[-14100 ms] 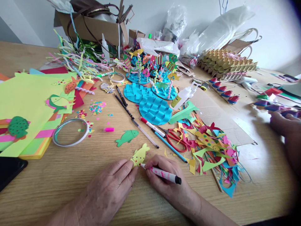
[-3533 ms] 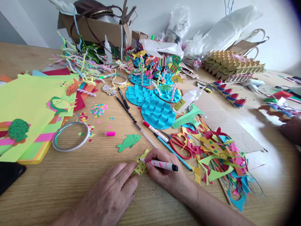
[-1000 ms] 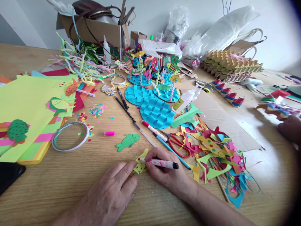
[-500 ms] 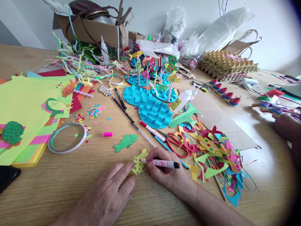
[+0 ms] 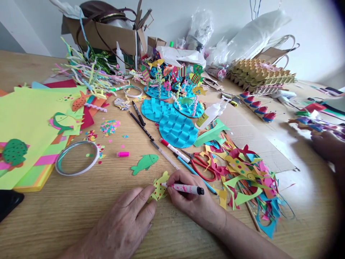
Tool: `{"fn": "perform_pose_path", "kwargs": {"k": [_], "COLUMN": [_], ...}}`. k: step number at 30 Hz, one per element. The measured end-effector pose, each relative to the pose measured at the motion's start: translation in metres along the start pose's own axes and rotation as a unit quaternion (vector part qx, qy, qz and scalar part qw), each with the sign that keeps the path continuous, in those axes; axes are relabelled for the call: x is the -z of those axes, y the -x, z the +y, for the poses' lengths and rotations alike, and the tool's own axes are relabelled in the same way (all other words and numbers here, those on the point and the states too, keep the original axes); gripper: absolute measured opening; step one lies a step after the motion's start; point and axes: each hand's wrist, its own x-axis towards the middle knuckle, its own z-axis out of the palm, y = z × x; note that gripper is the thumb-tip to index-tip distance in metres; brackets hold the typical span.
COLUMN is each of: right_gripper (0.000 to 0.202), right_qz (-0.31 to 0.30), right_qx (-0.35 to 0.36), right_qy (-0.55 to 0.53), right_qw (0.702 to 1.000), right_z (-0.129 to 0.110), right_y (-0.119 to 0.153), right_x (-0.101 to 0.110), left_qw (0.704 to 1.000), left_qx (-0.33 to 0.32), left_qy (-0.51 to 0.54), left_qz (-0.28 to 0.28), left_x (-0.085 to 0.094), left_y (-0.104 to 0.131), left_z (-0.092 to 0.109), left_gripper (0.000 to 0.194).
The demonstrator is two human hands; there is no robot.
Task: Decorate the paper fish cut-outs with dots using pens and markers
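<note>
A yellow paper fish (image 5: 159,190) with red dots lies flat on the table in front of me. My left hand (image 5: 129,212) pins its left edge between fingers and thumb. Between the fingers of my right hand (image 5: 191,201) is a white and pink felt-tip pen (image 5: 185,188), its tip touching the fish or just above it. Just beyond lies a green paper fish (image 5: 145,164). The pink pen cap (image 5: 123,154) rests on the table to the left of that.
Red-handled scissors (image 5: 203,166), a red marker (image 5: 174,150) and paper scraps (image 5: 250,176) lie to the right. Blue paper discs (image 5: 178,130) and glue bottles (image 5: 207,117) stand behind. Coloured paper (image 5: 29,118) and a tape roll (image 5: 77,158) are left. Another person's hand (image 5: 327,145) is far right.
Both of my hands stay almost in place; the pen has shifted very slightly over the fish. The other person's hand at the far right has moved a little.
</note>
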Motion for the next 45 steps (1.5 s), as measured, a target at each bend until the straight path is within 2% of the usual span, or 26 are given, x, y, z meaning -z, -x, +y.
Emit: {"fn": "perform_pose_path", "kwargs": {"k": [4,20,32,39,45], "right_gripper": [0.01,0.01,0.009,0.01,0.01], "right_qz": [-0.002,-0.003,-0.007,-0.003,-0.006], "right_qx": [0.01,0.005,0.009,0.008,0.014], "right_qy": [0.004,0.001,-0.003,-0.003,-0.014], "right_qw": [1.0,1.0,1.0,1.0,1.0], "right_z": [0.0,0.0003,0.001,0.0002,0.0008], "right_y": [0.0004,-0.0001,-0.0004,-0.001,-0.0012], "right_x": [0.0002,0.001,0.0017,0.0008,0.0023], "left_qw": [1.0,1.0,1.0,1.0,1.0], "left_qx": [0.014,-0.005,0.013,0.0,0.006], "left_qy": [0.008,-0.001,0.006,-0.016,-0.013], "left_qz": [0.001,0.003,0.0,-0.015,0.007], "left_x": [0.0011,0.002,0.0033,0.0032,0.0034], "left_y": [-0.001,-0.0017,-0.0002,-0.001,-0.0038], "left_z": [0.0001,0.0003,-0.0005,0.0011,0.0008], "left_gripper": [0.035,0.035,0.033,0.036,0.038]}}
